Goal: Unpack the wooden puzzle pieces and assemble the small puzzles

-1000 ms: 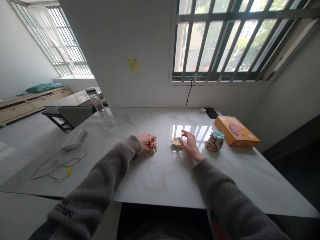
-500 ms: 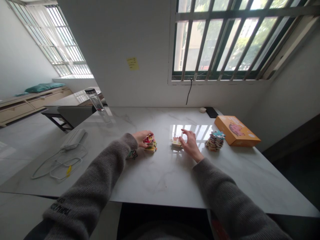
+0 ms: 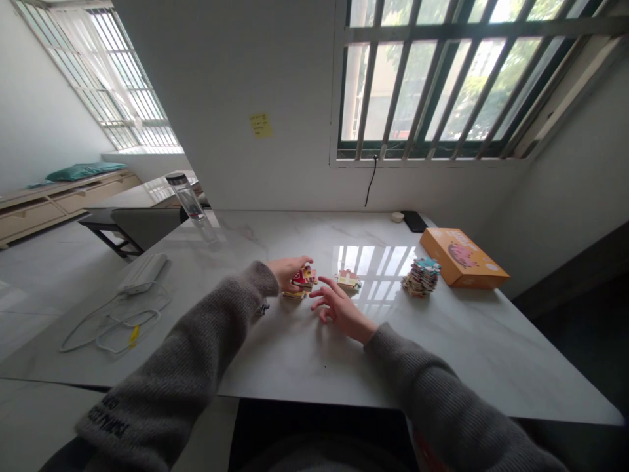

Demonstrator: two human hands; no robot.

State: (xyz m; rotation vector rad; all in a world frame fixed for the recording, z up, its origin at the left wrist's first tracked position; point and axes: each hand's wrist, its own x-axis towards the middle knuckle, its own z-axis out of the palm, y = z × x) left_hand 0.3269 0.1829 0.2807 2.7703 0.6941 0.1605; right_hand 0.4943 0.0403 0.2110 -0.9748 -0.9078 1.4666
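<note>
My left hand [image 3: 289, 269] pinches a red puzzle piece [image 3: 304, 276] lifted just above a small stack of pieces [image 3: 293, 295] on the white marble table [image 3: 314, 354]. My right hand [image 3: 338, 307] hovers just right of that stack, fingers spread and holding nothing. A few joined pieces [image 3: 348, 280] lie on the table just beyond my right hand. A taller pile of puzzle pieces [image 3: 420, 276] stands further right, next to the orange puzzle box [image 3: 462, 257].
A clear water bottle [image 3: 188, 200] stands at the table's far left. A white power adapter [image 3: 143, 273] with looped cables [image 3: 111, 321] lies at the left edge. A dark phone [image 3: 415, 221] and a small white object [image 3: 398, 216] lie by the wall.
My left hand lifted a red piece off its stack and carried it right. My right hand left the joined pieces and drew back left toward the stack.
</note>
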